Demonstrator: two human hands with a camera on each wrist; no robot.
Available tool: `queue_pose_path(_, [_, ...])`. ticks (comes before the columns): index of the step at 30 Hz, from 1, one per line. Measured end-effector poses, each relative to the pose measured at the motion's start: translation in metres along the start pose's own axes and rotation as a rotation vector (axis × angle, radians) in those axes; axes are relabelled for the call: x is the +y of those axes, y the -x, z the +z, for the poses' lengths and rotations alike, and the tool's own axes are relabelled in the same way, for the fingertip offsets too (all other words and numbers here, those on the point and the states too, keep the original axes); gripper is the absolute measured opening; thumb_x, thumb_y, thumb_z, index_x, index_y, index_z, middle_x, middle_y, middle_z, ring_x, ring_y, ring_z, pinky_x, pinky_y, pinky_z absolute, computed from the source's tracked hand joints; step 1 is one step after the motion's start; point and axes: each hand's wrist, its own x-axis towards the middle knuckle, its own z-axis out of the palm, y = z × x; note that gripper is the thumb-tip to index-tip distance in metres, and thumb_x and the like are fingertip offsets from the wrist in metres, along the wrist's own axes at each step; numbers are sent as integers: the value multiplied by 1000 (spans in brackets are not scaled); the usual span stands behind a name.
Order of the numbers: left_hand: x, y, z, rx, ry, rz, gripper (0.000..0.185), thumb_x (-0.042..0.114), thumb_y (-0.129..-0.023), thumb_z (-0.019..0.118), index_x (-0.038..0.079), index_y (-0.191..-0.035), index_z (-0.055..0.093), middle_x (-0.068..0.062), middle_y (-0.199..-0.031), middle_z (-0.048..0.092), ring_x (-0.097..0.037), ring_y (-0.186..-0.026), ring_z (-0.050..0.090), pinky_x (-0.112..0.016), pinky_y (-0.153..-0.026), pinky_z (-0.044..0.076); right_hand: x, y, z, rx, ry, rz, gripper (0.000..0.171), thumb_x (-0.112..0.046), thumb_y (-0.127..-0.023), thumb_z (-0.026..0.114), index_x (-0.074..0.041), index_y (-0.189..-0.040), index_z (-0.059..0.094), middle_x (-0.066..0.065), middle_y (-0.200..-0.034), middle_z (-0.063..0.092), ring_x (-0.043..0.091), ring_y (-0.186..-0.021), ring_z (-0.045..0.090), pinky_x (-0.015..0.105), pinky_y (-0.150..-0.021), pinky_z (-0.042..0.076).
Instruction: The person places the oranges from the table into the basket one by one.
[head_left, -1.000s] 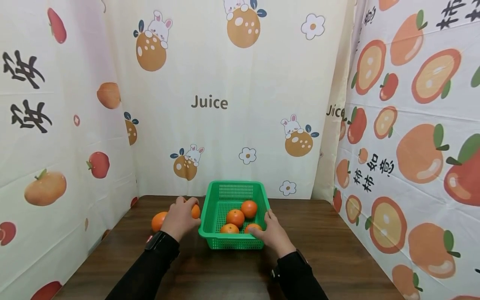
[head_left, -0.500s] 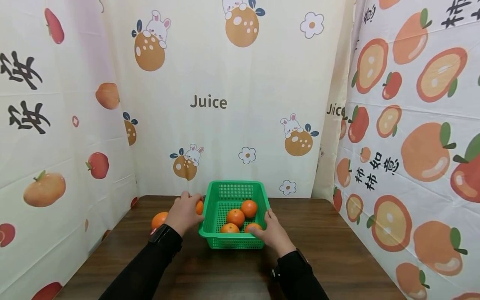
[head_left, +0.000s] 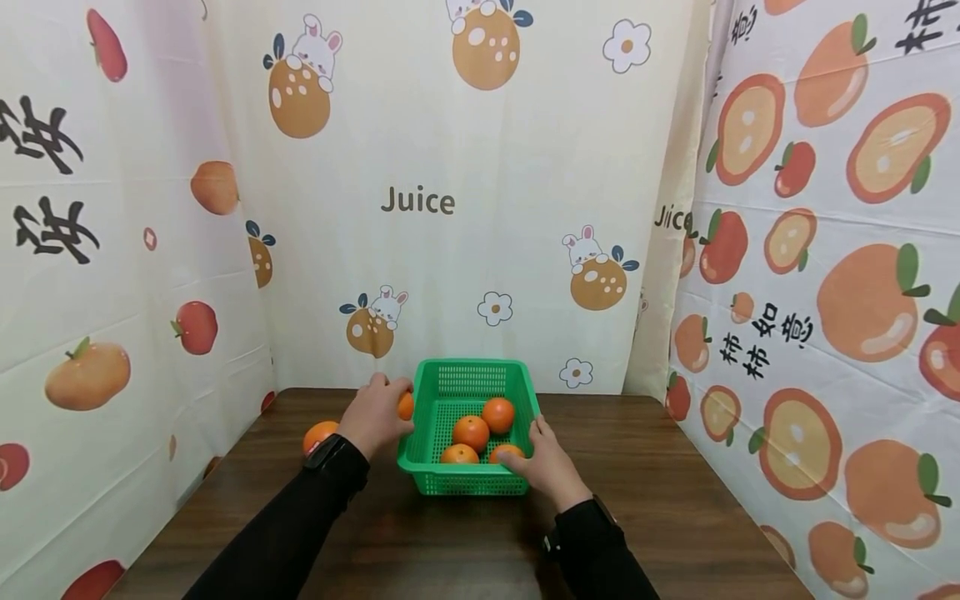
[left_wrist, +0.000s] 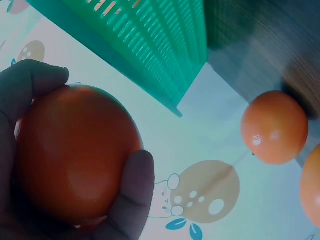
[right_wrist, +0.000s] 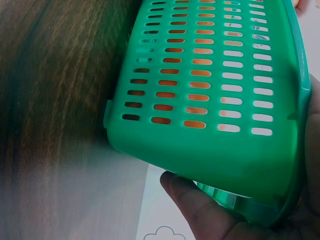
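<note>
My left hand (head_left: 375,414) holds an orange (head_left: 406,406) just beside the left rim of a green plastic basket (head_left: 471,483). In the left wrist view, fingers (left_wrist: 137,185) curl around that orange (left_wrist: 75,155), apart from the basket wall (left_wrist: 145,45). My right hand (head_left: 553,467) grips the basket at its right front corner, with the thumb over the rim. The right wrist view has a finger (right_wrist: 192,200) against the basket's outer wall (right_wrist: 200,160). Several oranges (head_left: 470,434) lie inside the basket, mostly toward its front and right.
Another orange (head_left: 320,435) sits on the dark wooden table (head_left: 450,550), left of the basket and partly behind my left wrist. Two oranges (left_wrist: 275,127) show on the table in the left wrist view. Fruit-printed curtains (head_left: 435,267) stand behind and at both sides.
My left hand has moved right and slightly up with the orange, closer to the basket's left rim. The right hand and basket have stayed in place.
</note>
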Motion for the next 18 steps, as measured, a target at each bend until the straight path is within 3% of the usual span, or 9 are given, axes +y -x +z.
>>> queue_pose_path(5, [-1,-4,1,-35,56,33,54,26,-81,86,21,-132,67,-11,-110,55,-28,-90,54,-36,-74,52,2,-2,0,-2,-6,0,101,-53,-98,74,6,-165,26,22,-178,11,48,-159,29,64,-122,36])
queue_pose_path(18, [0,-12,6,-51,127,67,50,29,-82,83,25,-129,68,-9,-111,55,-25,-87,57,-35,-72,52,-2,3,-1,-12,-16,15,102,-55,-98,74,4,-166,26,20,-179,10,48,-159,29,63,-121,37])
